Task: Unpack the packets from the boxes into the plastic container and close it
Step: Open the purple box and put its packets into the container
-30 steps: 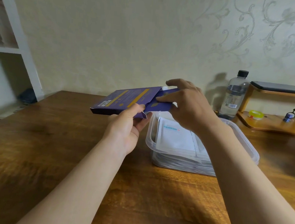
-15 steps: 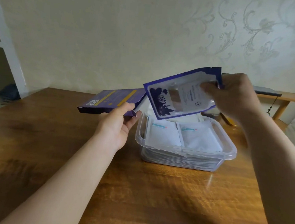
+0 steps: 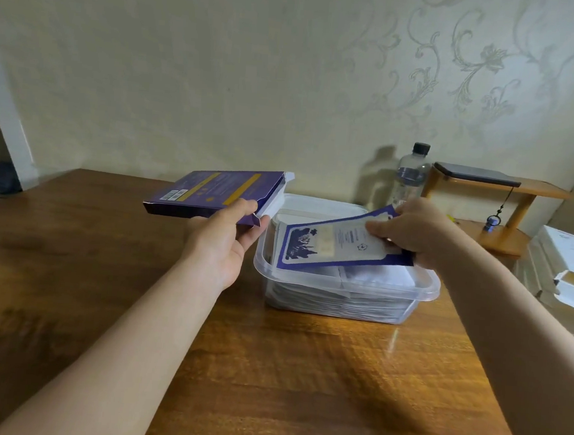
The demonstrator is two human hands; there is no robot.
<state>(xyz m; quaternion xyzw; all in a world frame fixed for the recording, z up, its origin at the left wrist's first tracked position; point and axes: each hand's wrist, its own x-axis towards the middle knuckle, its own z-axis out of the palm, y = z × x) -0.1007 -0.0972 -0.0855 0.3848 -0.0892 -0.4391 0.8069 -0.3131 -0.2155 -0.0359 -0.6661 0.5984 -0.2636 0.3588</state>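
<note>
My left hand (image 3: 224, 236) grips a flat purple box (image 3: 212, 191) with yellow stripes, held level above the table, its open flap end facing right. My right hand (image 3: 415, 232) pinches the right end of a blue-and-white packet (image 3: 328, 243) and holds it tilted just over the clear plastic container (image 3: 420, 289). The container stands on the wooden table (image 3: 301, 373) and holds several white packets stacked nearly to its rim. No lid is on it; a white flat shape lies behind it.
A water bottle (image 3: 410, 175) stands behind the container by the wall. A small wooden stand (image 3: 519, 215) with a dark phone on top is at the back right. White boxes (image 3: 570, 270) are stacked at the right edge.
The packet came out of the purple box, was lifted up, and now my right hand has lowered it onto the container's top. The box stays in my left hand.
</note>
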